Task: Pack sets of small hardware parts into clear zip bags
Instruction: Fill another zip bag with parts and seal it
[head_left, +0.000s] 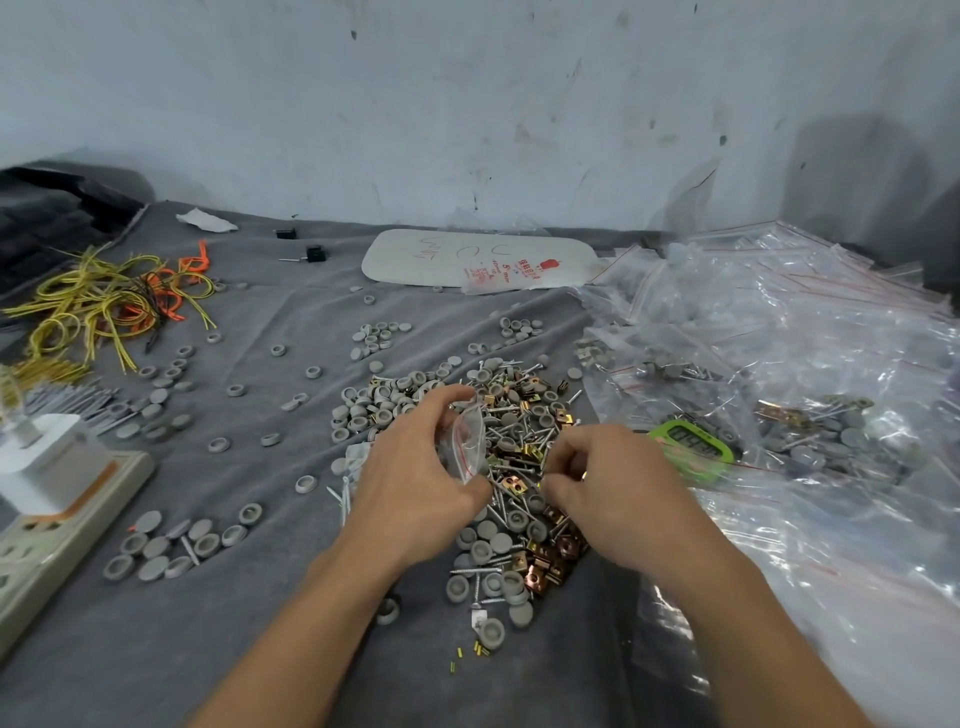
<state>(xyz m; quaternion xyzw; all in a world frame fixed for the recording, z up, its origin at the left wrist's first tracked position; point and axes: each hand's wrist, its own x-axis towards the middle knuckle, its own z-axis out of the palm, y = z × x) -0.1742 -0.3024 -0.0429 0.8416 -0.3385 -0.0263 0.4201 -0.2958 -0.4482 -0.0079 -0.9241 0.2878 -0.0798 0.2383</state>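
Cloth: grey, spread over the whole work surface and met by the wall at the far edge. Bare stretches are found at near left and near centre.

Heap: clear red-zipped bags, some filled. The right side is crowded by it from the far edge to the near edge, and the pile's right margin is touched.

Pile: screws, grey caps and brass-coloured clips, mixed, at centre.

Wires: yellow and orange, tangled at far left, well apart from the pile.

Strip: cream power strip at the left edge, with a white plug seated in it.

Board: white and rounded, laid near the wall.

Caps: grey, scattered loose between strip and pile.

Left hand: over the pile's left edge, the bag pinched between thumb and fingers.

Right hand: fingers curled down into the pile; whether a part is gripped cannot be told.

Timer: green, just beside the right hand, under plastic.

Bag: small, clear, red-zipped, crumpled, held above the pile.
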